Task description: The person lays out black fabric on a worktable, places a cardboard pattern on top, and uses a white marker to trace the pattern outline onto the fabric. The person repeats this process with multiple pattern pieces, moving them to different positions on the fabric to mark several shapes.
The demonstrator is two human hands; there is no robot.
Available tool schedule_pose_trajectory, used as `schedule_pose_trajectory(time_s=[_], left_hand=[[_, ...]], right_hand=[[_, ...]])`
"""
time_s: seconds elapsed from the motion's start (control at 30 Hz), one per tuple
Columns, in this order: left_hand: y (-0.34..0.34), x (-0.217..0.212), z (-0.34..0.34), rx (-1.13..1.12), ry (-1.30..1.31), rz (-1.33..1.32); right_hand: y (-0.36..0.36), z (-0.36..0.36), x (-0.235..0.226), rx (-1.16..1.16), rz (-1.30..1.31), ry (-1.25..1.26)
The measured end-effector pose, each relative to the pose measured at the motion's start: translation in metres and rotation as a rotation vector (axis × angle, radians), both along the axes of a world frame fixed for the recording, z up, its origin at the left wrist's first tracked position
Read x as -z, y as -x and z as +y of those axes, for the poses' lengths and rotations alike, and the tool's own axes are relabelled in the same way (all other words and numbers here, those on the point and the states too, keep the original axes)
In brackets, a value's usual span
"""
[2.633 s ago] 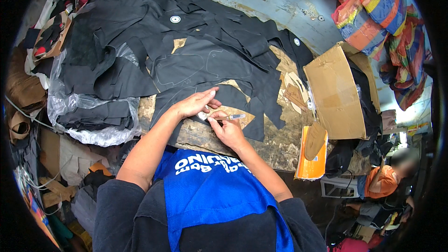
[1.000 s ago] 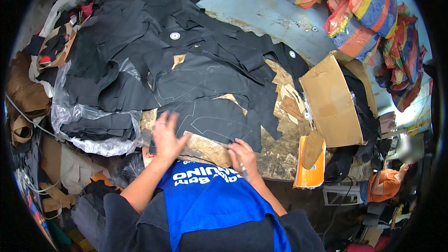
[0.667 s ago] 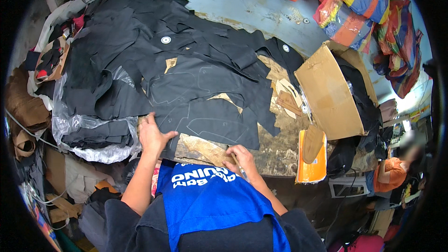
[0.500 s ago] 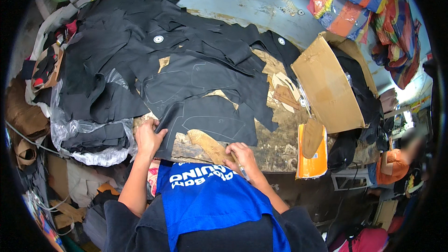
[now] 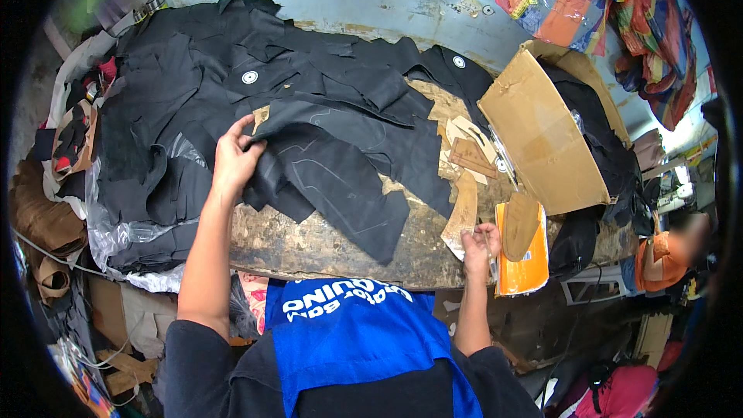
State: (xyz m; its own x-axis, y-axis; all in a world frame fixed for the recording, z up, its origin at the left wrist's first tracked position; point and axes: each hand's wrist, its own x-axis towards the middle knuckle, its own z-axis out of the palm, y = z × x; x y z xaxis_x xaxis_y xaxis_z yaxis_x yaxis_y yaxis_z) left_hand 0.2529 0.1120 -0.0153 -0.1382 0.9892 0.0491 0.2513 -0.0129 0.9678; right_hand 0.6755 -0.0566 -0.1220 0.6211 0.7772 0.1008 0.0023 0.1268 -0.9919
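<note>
My left hand [image 5: 234, 159] pinches the far left edge of a black leather-like sheet [image 5: 340, 193], raising it so that it slants over the bench. Pale outlines of curved shapes are drawn on that sheet. Over at the bench's right front, my right hand [image 5: 480, 248] is closed on the lower end of a tan curved pattern piece [image 5: 463, 210]. A thin pen-like stick shows partly at its fingers. Just right of this hand lies an orange-and-white packet [image 5: 534, 263] with a brown rounded pattern piece [image 5: 520, 226] on top.
Many black sheets [image 5: 178, 54] cover the bench's far and left parts, two white discs among them. More patterns [image 5: 472, 156] lie by an open cardboard box [image 5: 542, 139]. A clear plastic bag [image 5: 116, 236] sits left. A person in orange [image 5: 658, 259] is far right.
My left hand has moved away from me and lifted the marked sheet, which has shifted and turned. My right hand has carried the curved pattern rightward off the sheet, toward the orange packet.
</note>
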Motion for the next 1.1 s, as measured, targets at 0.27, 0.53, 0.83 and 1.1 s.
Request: schedule_pose_trajectory(time_s=[0.27,0.53,0.83,1.1], left_hand=[[0.035,0.031,0.042,-0.035,0.302,1.119],[0.04,-0.015,0.022,0.098,0.247,0.468],[0.037,-0.184,0.02,0.343,0.046,-0.595],[0.016,-0.232,0.106,0.265,-0.404,-0.734]], right_hand=[[0.009,0.001,0.019,0.15,-0.227,0.056],[0.008,-0.003,0.02,0.152,-0.309,0.116],[0.006,-0.003,0.02,0.152,-0.34,0.153],[0.01,-0.003,0.013,0.179,-0.373,0.155]])
